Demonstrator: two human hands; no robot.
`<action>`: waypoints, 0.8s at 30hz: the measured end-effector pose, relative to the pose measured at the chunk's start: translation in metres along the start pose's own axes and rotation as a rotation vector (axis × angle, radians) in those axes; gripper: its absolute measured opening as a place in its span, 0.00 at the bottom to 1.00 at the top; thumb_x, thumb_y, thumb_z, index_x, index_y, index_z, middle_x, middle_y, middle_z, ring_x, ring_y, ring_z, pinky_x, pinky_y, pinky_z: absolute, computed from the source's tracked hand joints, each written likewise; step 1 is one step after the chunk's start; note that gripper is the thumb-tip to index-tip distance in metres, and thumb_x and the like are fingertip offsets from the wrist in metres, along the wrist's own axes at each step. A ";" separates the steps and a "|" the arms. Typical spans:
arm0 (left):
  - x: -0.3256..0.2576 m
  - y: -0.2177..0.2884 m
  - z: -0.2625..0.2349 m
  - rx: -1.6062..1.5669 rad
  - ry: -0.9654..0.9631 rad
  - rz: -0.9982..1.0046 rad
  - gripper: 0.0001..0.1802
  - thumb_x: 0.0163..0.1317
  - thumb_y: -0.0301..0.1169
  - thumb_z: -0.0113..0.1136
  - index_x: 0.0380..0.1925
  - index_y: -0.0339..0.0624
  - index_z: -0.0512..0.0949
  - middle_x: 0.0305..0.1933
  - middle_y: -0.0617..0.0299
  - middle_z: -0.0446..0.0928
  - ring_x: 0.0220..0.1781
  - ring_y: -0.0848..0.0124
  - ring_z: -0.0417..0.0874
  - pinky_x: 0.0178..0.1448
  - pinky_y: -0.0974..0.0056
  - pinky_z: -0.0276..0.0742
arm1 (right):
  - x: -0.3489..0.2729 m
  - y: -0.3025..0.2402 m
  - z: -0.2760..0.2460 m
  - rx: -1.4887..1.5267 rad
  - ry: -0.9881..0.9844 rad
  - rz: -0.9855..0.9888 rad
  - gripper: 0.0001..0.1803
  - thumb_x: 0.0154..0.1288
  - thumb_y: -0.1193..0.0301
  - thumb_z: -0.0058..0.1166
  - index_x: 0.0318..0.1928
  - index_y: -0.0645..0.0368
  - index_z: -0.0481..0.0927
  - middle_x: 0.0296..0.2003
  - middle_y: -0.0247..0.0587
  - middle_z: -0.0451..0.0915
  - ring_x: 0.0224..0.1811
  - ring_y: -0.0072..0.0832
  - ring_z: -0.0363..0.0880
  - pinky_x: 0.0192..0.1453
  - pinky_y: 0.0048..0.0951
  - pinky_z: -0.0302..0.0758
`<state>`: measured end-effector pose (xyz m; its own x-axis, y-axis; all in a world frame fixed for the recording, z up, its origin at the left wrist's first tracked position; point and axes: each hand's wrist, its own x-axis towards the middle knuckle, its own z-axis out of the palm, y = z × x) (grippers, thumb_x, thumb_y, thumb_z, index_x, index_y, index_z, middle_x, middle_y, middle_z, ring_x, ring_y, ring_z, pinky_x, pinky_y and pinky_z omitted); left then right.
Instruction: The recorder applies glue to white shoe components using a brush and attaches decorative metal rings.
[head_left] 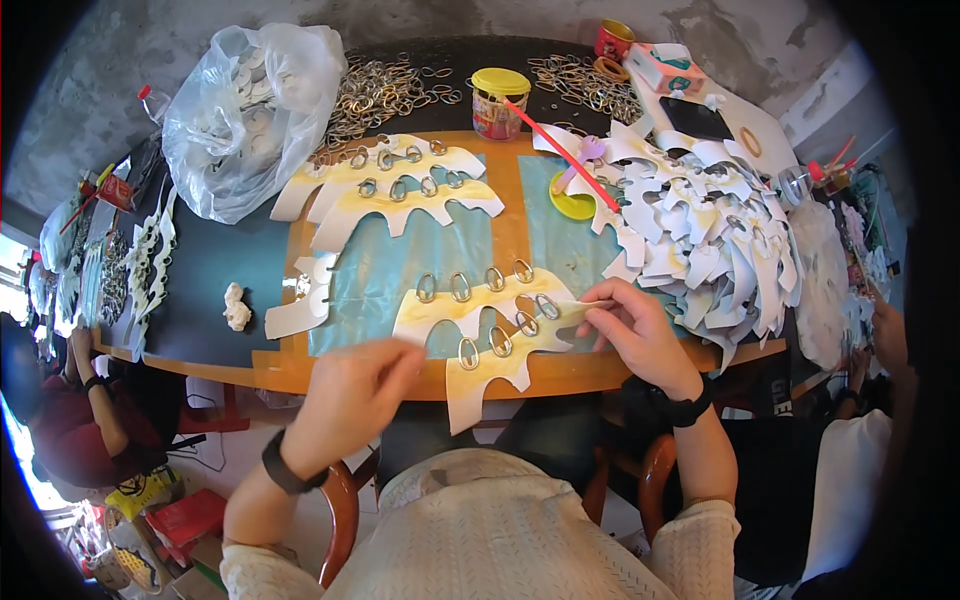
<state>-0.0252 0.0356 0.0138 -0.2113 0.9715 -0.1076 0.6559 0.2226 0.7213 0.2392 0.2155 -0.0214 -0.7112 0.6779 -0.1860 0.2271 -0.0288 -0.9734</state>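
Observation:
My right hand [640,335] pinches the right end of a white scalloped strip [478,388] with a yellowish, glue-like band. Metal oval rings [502,342] stand in a row along this strip, which hangs over the table's front edge. Behind it lies a second scalloped strip [420,318], also bearing several rings. Left of the held strip, my left hand [362,395] hovers with its fingers curled together. The back of the hand hides whatever they may hold.
More ringed strips [400,205] lie farther back. A large heap of white strips [715,240] fills the right. Loose rings [385,90] and a yellow-lidded tub [498,105], with a red stick [565,155] before it, stand at the back. A plastic bag [255,120] sits back left. Other people work at both sides.

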 end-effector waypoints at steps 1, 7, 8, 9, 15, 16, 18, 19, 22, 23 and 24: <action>0.014 0.012 -0.006 -0.097 -0.010 0.011 0.10 0.66 0.27 0.55 0.41 0.36 0.81 0.32 0.55 0.81 0.30 0.67 0.80 0.35 0.66 0.73 | 0.003 -0.002 -0.002 -0.062 -0.023 -0.052 0.08 0.70 0.77 0.48 0.48 0.62 0.76 0.39 0.35 0.78 0.39 0.20 0.81 0.35 0.20 0.76; 0.092 0.003 0.019 -0.356 -0.261 0.243 0.14 0.68 0.24 0.50 0.51 0.38 0.78 0.45 0.57 0.81 0.46 0.75 0.79 0.53 0.68 0.73 | 0.028 -0.028 0.003 -0.167 -0.188 -0.305 0.10 0.62 0.86 0.51 0.40 0.61 0.81 0.38 0.36 0.77 0.42 0.25 0.79 0.42 0.23 0.75; 0.098 0.005 0.022 -0.420 -0.382 0.211 0.14 0.68 0.24 0.50 0.51 0.38 0.78 0.46 0.58 0.81 0.47 0.75 0.78 0.54 0.68 0.72 | 0.031 -0.030 0.003 -0.212 -0.232 -0.409 0.11 0.60 0.87 0.52 0.39 0.60 0.82 0.37 0.37 0.76 0.42 0.27 0.78 0.45 0.24 0.75; 0.100 0.009 0.021 -0.515 -0.526 0.148 0.15 0.68 0.25 0.51 0.53 0.38 0.78 0.47 0.61 0.81 0.47 0.76 0.78 0.54 0.68 0.72 | 0.033 -0.032 0.004 -0.211 -0.234 -0.408 0.11 0.60 0.87 0.52 0.39 0.60 0.82 0.37 0.37 0.76 0.42 0.27 0.78 0.45 0.24 0.75; 0.096 0.014 0.017 -0.529 -0.669 0.101 0.11 0.67 0.26 0.56 0.47 0.35 0.77 0.42 0.64 0.78 0.45 0.78 0.76 0.53 0.69 0.72 | 0.043 -0.033 0.010 -0.174 -0.289 -0.414 0.12 0.60 0.85 0.54 0.41 0.59 0.83 0.37 0.36 0.77 0.43 0.27 0.77 0.47 0.24 0.74; 0.096 0.012 0.018 -0.530 -0.668 0.098 0.11 0.67 0.26 0.56 0.47 0.35 0.77 0.42 0.64 0.78 0.45 0.78 0.76 0.53 0.69 0.72 | 0.043 -0.032 0.011 -0.112 -0.280 -0.337 0.12 0.61 0.85 0.54 0.43 0.60 0.82 0.38 0.36 0.77 0.43 0.25 0.77 0.47 0.23 0.74; 0.094 0.009 0.017 -0.581 -0.654 0.159 0.09 0.66 0.25 0.57 0.44 0.35 0.77 0.40 0.65 0.77 0.45 0.79 0.75 0.53 0.69 0.72 | 0.045 -0.032 0.015 -0.046 -0.275 -0.264 0.12 0.62 0.84 0.53 0.45 0.61 0.81 0.39 0.35 0.78 0.43 0.23 0.78 0.47 0.22 0.75; 0.093 0.009 0.017 -0.580 -0.652 0.155 0.09 0.66 0.25 0.57 0.44 0.35 0.77 0.40 0.65 0.77 0.45 0.79 0.75 0.53 0.69 0.72 | 0.045 -0.032 0.017 -0.010 -0.266 -0.213 0.12 0.64 0.83 0.53 0.46 0.62 0.80 0.39 0.35 0.79 0.43 0.21 0.78 0.46 0.21 0.75; 0.091 0.008 0.019 -0.703 -0.623 0.117 0.10 0.65 0.24 0.57 0.46 0.36 0.76 0.43 0.65 0.77 0.46 0.78 0.75 0.53 0.69 0.72 | 0.046 -0.031 0.020 0.040 -0.238 -0.142 0.12 0.65 0.81 0.53 0.49 0.63 0.78 0.39 0.35 0.81 0.41 0.19 0.79 0.46 0.21 0.76; 0.091 0.008 0.020 -0.716 -0.641 0.104 0.12 0.65 0.24 0.57 0.48 0.36 0.75 0.44 0.65 0.77 0.47 0.78 0.75 0.54 0.69 0.72 | 0.046 -0.030 0.021 0.056 -0.223 -0.125 0.12 0.65 0.80 0.54 0.49 0.64 0.78 0.39 0.35 0.81 0.40 0.19 0.80 0.45 0.21 0.76; 0.092 0.007 0.021 -0.729 -0.659 0.091 0.13 0.65 0.23 0.58 0.49 0.36 0.74 0.46 0.65 0.76 0.47 0.78 0.75 0.54 0.69 0.72 | 0.047 -0.029 0.021 0.056 -0.222 -0.124 0.12 0.65 0.80 0.54 0.49 0.64 0.78 0.39 0.35 0.81 0.40 0.19 0.80 0.45 0.21 0.76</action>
<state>-0.0252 0.1278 -0.0052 0.4091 0.8829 -0.2303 -0.0048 0.2545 0.9671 0.1853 0.2325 -0.0049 -0.8613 0.5013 -0.0830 0.0960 0.0001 -0.9954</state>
